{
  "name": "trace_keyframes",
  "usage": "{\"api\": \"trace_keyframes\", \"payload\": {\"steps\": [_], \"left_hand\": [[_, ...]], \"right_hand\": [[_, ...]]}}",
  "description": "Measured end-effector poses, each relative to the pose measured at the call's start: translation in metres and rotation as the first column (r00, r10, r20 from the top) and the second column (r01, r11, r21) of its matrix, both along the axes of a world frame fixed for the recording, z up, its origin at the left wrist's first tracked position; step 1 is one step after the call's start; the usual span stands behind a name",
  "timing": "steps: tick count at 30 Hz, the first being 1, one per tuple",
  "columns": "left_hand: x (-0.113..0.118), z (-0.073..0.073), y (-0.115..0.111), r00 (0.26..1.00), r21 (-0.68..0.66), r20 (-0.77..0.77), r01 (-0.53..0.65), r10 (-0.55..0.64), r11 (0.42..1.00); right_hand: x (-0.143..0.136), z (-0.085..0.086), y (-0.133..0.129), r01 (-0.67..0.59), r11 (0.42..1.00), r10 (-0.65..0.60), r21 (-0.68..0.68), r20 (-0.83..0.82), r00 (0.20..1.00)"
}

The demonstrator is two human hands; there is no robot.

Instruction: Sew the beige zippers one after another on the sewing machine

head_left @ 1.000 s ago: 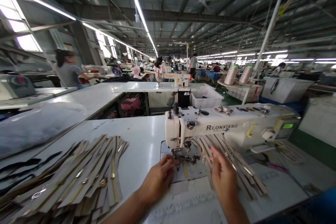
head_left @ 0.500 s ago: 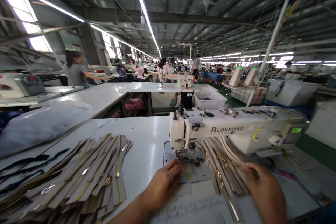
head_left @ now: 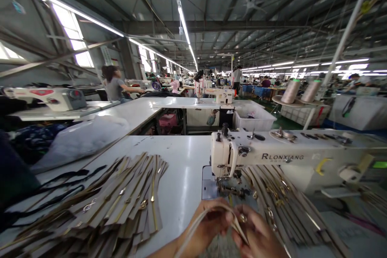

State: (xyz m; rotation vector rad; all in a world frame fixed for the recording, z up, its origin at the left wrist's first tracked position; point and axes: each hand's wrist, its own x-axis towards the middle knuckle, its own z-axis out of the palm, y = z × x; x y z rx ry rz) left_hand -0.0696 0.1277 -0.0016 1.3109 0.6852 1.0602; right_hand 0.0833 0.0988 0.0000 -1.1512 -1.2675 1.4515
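Just in front of the sewing machine, both my hands meet over the table's near side. A beige zipper arches between them, one end trailing down over my left forearm. My left hand pinches it from the left, thumb toward the middle. On the other side, my right hand has its fingers closed on the same zipper, beside a small gold-coloured pull. The needle area is just beyond my fingers. Fanned beige zippers with metal pulls lie under and right of the machine arm.
A big pile of zippers covers the table's left part, with dark straps beside it. Behind it is a white plastic bag. Thread cones stand at the right. Several co-workers are farther off, one person at the left.
My left hand has left the needle area and my right hand has come over from the zippers at the right. Both now hold one zipper together. The view has swung left.
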Motion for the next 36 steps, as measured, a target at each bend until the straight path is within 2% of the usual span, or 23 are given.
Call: {"api": "trace_keyframes", "payload": {"steps": [1, 3, 5, 7, 10, 16, 20, 23, 25, 27, 31, 33, 34, 36], "left_hand": [[-0.005, 0.003, 0.008, 0.993, -0.091, -0.006, -0.115, 0.115, 0.989], [-0.017, 0.007, 0.025, 0.949, -0.242, -0.067, -0.314, 0.307, 0.918], [-0.031, 0.008, 0.04, 0.895, -0.293, -0.116, -0.445, 0.43, 0.846], [-0.042, 0.007, 0.051, 0.862, -0.269, -0.152, -0.506, 0.483, 0.82], [-0.046, 0.003, 0.055, 0.87, -0.249, -0.165, -0.493, 0.465, 0.834], [-0.029, -0.002, 0.043, 0.943, -0.334, 0.008, -0.311, 0.333, 0.89], [-0.022, -0.008, 0.04, 0.937, -0.35, 0.083, -0.291, 0.339, 0.89], [-0.019, -0.014, 0.041, 0.929, -0.397, 0.138, -0.265, 0.343, 0.879], [-0.02, -0.016, 0.044, 0.914, -0.429, 0.155, -0.279, 0.374, 0.859], [-0.023, -0.017, 0.049, 0.876, -0.46, 0.144, -0.352, 0.46, 0.815], [-0.039, -0.015, 0.067, 0.718, -0.494, 0.095, -0.567, 0.69, 0.659], [-0.049, -0.015, 0.075, 0.665, -0.487, 0.067, -0.629, 0.744, 0.606], [-0.054, -0.015, 0.079, 0.664, -0.477, 0.048, -0.641, 0.746, 0.601], [-0.061, -0.015, 0.082, 0.708, -0.438, -0.008, -0.637, 0.706, 0.634]], "right_hand": [[-0.006, -0.002, 0.007, -0.009, 1.0, 0.009, -0.001, 0.006, 1.0], [-0.016, -0.002, 0.019, -0.032, 0.998, 0.028, 0.059, 0.064, 0.998], [-0.025, -0.003, 0.028, -0.052, 0.988, 0.028, 0.144, 0.163, 0.986], [-0.035, -0.005, 0.037, -0.079, 0.97, 0.017, 0.229, 0.26, 0.965], [-0.047, -0.012, 0.05, -0.074, 0.953, -0.04, 0.294, 0.365, 0.93], [-0.054, -0.03, 0.063, -0.04, 0.917, -0.134, 0.397, 0.402, 0.906], [-0.051, -0.039, 0.06, -0.047, 0.907, -0.147, 0.418, 0.42, 0.895], [-0.049, -0.039, 0.058, -0.052, 0.908, -0.135, 0.416, 0.408, 0.903], [-0.05, -0.037, 0.056, -0.037, 0.907, -0.142, 0.42, 0.387, 0.911], [-0.053, -0.037, 0.052, -0.024, 0.903, -0.154, 0.429, 0.376, 0.914], [-0.061, -0.044, 0.038, -0.119, 0.882, -0.075, 0.456, 0.386, 0.919], [-0.062, -0.048, 0.034, -0.169, 0.878, -0.023, 0.449, 0.392, 0.92], [-0.062, -0.05, 0.033, -0.173, 0.884, -0.014, 0.435, 0.393, 0.919], [-0.057, -0.053, 0.036, -0.157, 0.902, -0.029, 0.403, 0.418, 0.908]]}}
